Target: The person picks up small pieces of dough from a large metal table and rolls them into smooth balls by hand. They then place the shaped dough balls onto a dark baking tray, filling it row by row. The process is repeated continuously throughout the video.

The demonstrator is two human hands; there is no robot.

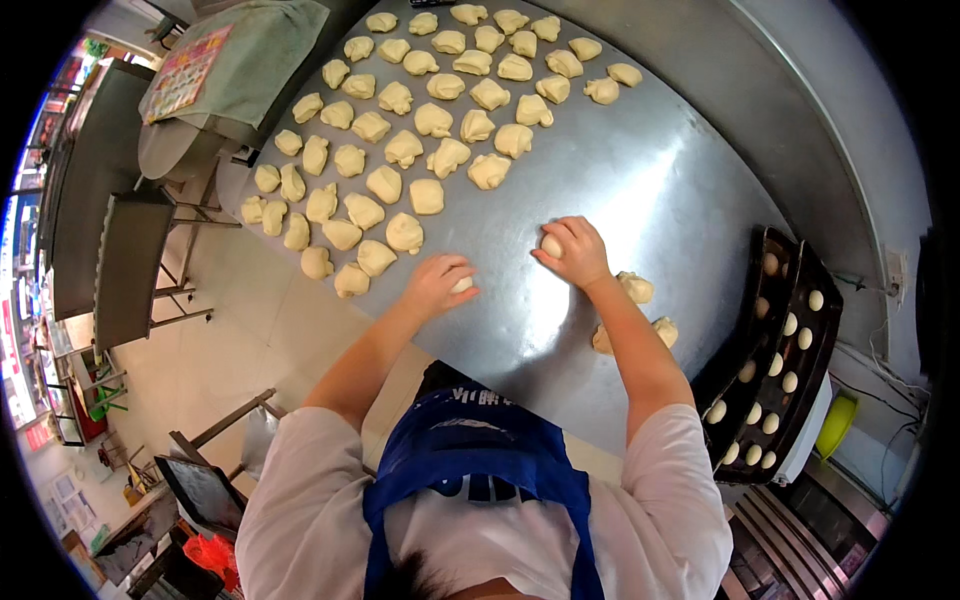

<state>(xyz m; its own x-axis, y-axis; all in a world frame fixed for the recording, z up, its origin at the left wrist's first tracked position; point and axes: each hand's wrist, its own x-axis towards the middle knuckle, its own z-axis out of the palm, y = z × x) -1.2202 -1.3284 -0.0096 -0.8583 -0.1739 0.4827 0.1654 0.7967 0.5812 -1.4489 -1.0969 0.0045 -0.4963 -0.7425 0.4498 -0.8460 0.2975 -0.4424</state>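
My left hand (439, 287) curls around a small smooth dough ball (462, 285) near the front edge of the stainless steel worktable (600, 172). Further right on the metal, my right hand (576, 251) cups a second dough ball (552, 246), which shows between thumb and fingers. Many rough dough pieces (435, 120) lie in loose rows over the far left of the table. Beside my right forearm lie a few more dough pieces (636, 287), partly hidden by the arm.
Dark baking trays (795, 360) holding several round dough balls (790, 382) stand at the table's right end, one overlapping another. A lime green bowl (836, 427) is beyond them. To the left are a cloth-covered machine (240, 67) and a metal stand (135, 270) on the tiled floor.
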